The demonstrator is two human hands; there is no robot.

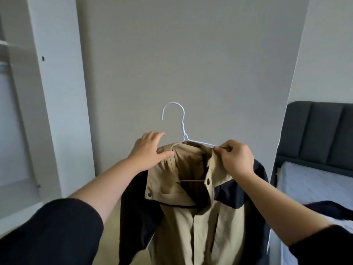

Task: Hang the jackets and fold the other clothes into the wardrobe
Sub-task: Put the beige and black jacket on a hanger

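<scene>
The tan-and-navy jacket (181, 226) sits on the wire hanger (184, 136). The left hand (150, 150) rests flat-fingered on one shoulder and the right hand (236, 157) pinches the collar. Next, likely, hook it inside the wardrobe (53, 92).
</scene>
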